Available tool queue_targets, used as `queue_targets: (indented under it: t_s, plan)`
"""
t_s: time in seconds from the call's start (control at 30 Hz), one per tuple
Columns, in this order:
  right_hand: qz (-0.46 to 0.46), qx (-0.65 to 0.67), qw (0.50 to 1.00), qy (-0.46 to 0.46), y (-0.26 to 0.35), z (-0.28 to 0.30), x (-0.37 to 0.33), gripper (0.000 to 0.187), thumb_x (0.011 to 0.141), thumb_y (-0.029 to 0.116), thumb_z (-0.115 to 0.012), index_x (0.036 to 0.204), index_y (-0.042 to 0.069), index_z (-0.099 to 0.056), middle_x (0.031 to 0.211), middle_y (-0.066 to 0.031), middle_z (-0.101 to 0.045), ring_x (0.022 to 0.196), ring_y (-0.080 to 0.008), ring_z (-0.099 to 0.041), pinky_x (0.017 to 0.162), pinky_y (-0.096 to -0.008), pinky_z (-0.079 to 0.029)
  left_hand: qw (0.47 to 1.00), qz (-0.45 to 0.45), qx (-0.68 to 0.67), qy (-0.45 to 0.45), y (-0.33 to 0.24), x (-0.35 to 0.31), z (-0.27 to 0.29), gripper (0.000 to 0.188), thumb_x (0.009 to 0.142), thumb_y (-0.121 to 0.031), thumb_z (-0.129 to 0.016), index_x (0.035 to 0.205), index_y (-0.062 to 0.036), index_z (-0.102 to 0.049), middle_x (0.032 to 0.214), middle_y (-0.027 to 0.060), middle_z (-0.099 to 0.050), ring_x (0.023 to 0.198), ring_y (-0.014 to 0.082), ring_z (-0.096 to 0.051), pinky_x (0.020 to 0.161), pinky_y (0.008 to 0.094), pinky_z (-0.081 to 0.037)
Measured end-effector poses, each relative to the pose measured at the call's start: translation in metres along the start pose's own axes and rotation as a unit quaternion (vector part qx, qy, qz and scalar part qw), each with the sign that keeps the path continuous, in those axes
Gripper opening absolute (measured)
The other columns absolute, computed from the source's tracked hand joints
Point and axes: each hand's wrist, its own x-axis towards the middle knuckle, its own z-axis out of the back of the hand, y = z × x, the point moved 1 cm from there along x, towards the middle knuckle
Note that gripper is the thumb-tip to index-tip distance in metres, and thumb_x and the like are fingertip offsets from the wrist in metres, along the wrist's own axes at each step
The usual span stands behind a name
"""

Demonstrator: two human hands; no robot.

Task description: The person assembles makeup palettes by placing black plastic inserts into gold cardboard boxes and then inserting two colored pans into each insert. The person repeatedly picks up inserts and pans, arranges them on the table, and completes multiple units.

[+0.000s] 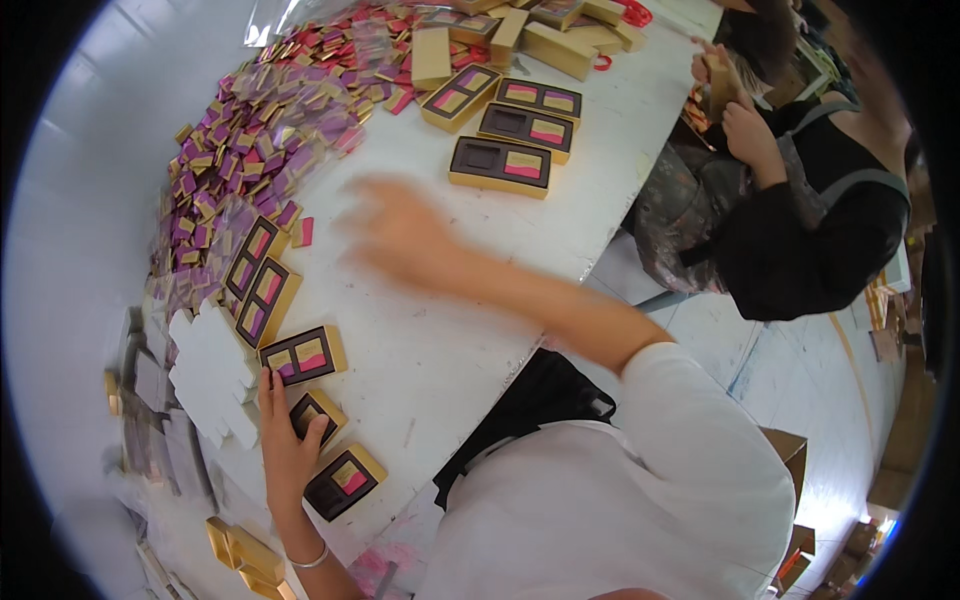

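My left hand (288, 445) lies over the near left of the table, fingers stretched and thumb apart. It touches a small gold box (318, 414) with a dark insert, partly hidden by the hand. Its fingertips reach the edge of another gold box (303, 356), which holds a purple and a pink piece. Below the thumb, a gold box (345, 483) shows one pink piece and a bare slot. My right hand (395, 235) is over the middle of the table, smeared by motion; its fingers and anything in them cannot be made out.
Loose wrapped purple, pink and gold pieces (235, 165) are heaped at the far left. White cut card sheets (212, 375) lie beside my left hand. Part-filled boxes (500, 165) and closed gold boxes (558, 50) stand at the back. A co-worker (800, 210) sits at the right.
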Motion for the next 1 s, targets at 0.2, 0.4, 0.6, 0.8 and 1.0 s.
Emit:
queue_targets:
  t_s: [0.2, 0.4, 0.6, 0.8, 1.0]
  plan:
    - [-0.103, -0.259, 0.953, 0.120, -0.099, 0.109, -0.065, 0.064, 0.078, 0.043, -0.062, 0.124, 0.000, -0.049, 0.132, -0.0212, -0.044, 0.124, -0.0377, -0.036, 0.104, -0.0475, -0.026, 0.998, 0.037, 0.039, -0.013, -0.026, 0.017, -0.011, 0.073, 0.077, -0.023, -0.069, 0.134, 0.0063, -0.034, 0.143, 0.0212, -0.028, 0.125, 0.0375, -0.039, 0.101, 0.0391, -0.036]
    - [0.015, -0.047, 0.934, 0.355, 0.016, 0.093, -0.081, 0.076, 0.081, 0.048, -0.056, 0.139, 0.004, -0.034, 0.144, -0.0179, -0.030, 0.135, -0.0382, -0.023, 0.110, -0.0516, -0.015, 0.993, 0.052, 0.105, -0.022, -0.036, 0.009, -0.003, 0.079, 0.076, -0.036, -0.069, 0.138, -0.0018, -0.033, 0.145, 0.0215, -0.025, 0.129, 0.0379, -0.032, 0.105, 0.0494, -0.027]
    - [0.099, 0.070, 0.909, 0.399, 0.051, 0.077, -0.066, 0.063, 0.085, 0.039, -0.057, 0.134, 0.002, -0.040, 0.145, -0.0160, -0.030, 0.132, -0.0362, -0.029, 0.110, -0.0496, -0.016, 0.997, 0.007, 0.070, 0.009, -0.045, -0.006, -0.002, 0.085, 0.071, -0.030, -0.072, 0.142, -0.0096, -0.028, 0.148, 0.0190, -0.017, 0.135, 0.0377, -0.020, 0.108, 0.0576, -0.015]
    - [0.074, 0.114, 0.983, 0.127, -0.021, 0.011, 0.071, 0.032, 0.082, 0.015, -0.063, 0.111, 0.002, -0.058, 0.114, -0.0149, -0.059, 0.105, -0.0318, -0.056, 0.090, -0.0385, -0.044, 0.997, -0.066, -0.004, 0.031, -0.061, -0.015, 0.002, 0.085, 0.065, -0.047, -0.073, 0.135, -0.0101, -0.042, 0.146, 0.0210, -0.021, 0.136, 0.0401, -0.018, 0.107, 0.0574, -0.013]
    - [0.063, -0.094, 0.936, 0.333, -0.056, -0.133, 0.184, 0.048, 0.077, 0.021, -0.062, 0.122, 0.009, -0.051, 0.114, -0.0166, -0.057, 0.104, -0.0346, -0.056, 0.084, -0.0457, -0.047, 0.996, -0.060, -0.049, -0.040, -0.052, -0.021, 0.013, 0.081, 0.067, -0.056, -0.067, 0.130, -0.0089, -0.048, 0.144, 0.0207, -0.027, 0.133, 0.0422, -0.023, 0.107, 0.0566, -0.015]
